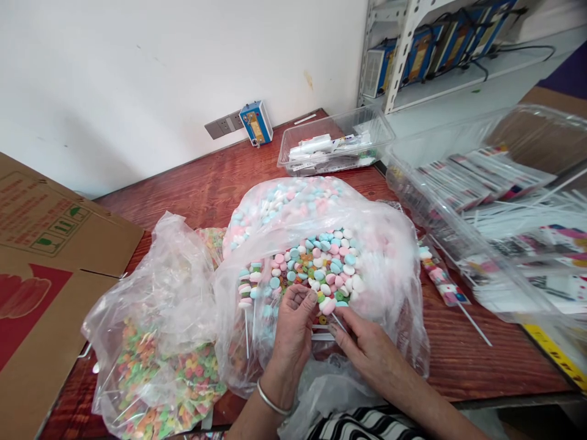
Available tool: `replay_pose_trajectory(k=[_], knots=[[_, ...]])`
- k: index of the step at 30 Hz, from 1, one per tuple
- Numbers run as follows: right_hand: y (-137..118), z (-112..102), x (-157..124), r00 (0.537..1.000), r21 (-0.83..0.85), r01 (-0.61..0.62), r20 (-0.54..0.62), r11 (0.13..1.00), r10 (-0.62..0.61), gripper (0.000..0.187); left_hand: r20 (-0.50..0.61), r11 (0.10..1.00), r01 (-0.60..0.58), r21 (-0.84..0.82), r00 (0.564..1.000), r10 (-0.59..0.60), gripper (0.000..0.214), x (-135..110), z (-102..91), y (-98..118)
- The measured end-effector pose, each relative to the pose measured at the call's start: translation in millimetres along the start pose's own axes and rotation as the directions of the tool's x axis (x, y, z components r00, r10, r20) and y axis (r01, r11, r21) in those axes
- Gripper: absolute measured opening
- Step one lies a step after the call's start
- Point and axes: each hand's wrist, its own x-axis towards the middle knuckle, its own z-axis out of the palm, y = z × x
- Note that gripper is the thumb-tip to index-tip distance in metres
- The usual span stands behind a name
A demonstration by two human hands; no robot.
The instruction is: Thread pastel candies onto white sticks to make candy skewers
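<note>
My right hand (364,339) pinches a thin white stick (338,322) with thumb and fingers. At the stick's upper end sit pink and white candies (327,305). My left hand (297,318) is closed, its thumb and forefinger pressed together at these candies; the fingers partly hide the grip. Both hands are over an open clear plastic bag (389,263) of pastel button-shaped candies (337,260), with some small ring candies (305,267) among them. On the bag's left side lies a stick threaded with candies (249,287).
To the left are a clear bag of coloured ring candies (160,379) and a cardboard box (59,256). A wrapped candy stick (444,278) lies right. Beyond are a plastic tub with sticks and packets (458,226), a smaller tub (293,159) and a blue device (255,124).
</note>
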Motion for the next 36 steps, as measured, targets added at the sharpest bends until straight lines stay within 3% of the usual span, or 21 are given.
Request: replay_pose_trajectory(k=[4, 8, 14, 19, 21, 23, 25, 27, 29, 30, 33, 36], knots=[[1, -1, -4, 0.999, -0.108, -0.023, 0.045, 0.994, 0.028, 0.025, 0.022, 0.992, 0.084, -0.098, 0.996, -0.082, 0.036, 4, 0.3, 6], [5, -1, -7, 0.997, -0.178, -0.014, 0.077, 0.984, 0.029, 0.03, 0.125, 0.97, 0.226, -0.087, 0.969, -0.215, 0.027, 1, 0.0, 4], [9, 3, -3, 1.0, -0.074, -0.007, 0.0, 0.997, 0.007, 0.035, 0.2, 0.954, 0.297, -0.043, 0.938, -0.283, 0.022, -9, 5.4, -6], [6, 3, 2, 1.0, 0.071, 0.017, -0.023, 0.997, -0.016, 0.036, 0.174, 0.968, 0.246, 0.041, 0.953, -0.249, 0.023, -12, 9.0, 0], [5, -1, 5, 1.0, 0.089, -0.003, -0.02, 0.996, 0.005, 0.037, 0.13, 0.975, 0.159, 0.153, 0.975, -0.18, 0.032, -9, 6.0, 7], [7, -6, 6, 0.998, 0.073, -0.038, -0.048, 0.997, 0.041, 0.038, 0.088, 0.939, -0.002, 0.344, 0.996, -0.031, 0.04, -3, -1.0, 17], [11, -10, 7, 0.995, 0.052, -0.071, -0.071, 0.996, 0.075, 0.038, 0.111, 0.769, -0.209, 0.604, 0.978, 0.179, 0.034, 5, -10.5, 29], [16, -12, 6, 0.993, 0.037, -0.095, -0.067, 0.995, 0.097, 0.037, 0.218, 0.446, -0.365, 0.817, 0.912, 0.348, 0.022, 12, -19.8, 41], [18, -13, 4, 0.991, 0.023, -0.115, -0.059, 0.993, 0.116, 0.034, 0.337, 0.14, -0.425, 0.894, 0.846, 0.414, 0.018, 17, -26.5, 49], [19, -12, 3, 0.99, 0.016, -0.123, -0.061, 0.992, 0.124, 0.033, 0.381, 0.029, -0.431, 0.902, 0.825, 0.418, 0.019, 20, -28.6, 51], [17, -11, 1, 0.989, 0.006, -0.132, -0.069, 0.991, 0.132, 0.031, 0.447, -0.181, -0.409, 0.894, 0.794, 0.413, 0.018, 28, -31.3, 47], [13, -10, 1, 0.991, -0.001, -0.123, -0.056, 0.992, 0.123, 0.032, 0.473, -0.308, -0.366, 0.878, 0.764, 0.439, 0.019, 37, -31.1, 38]])
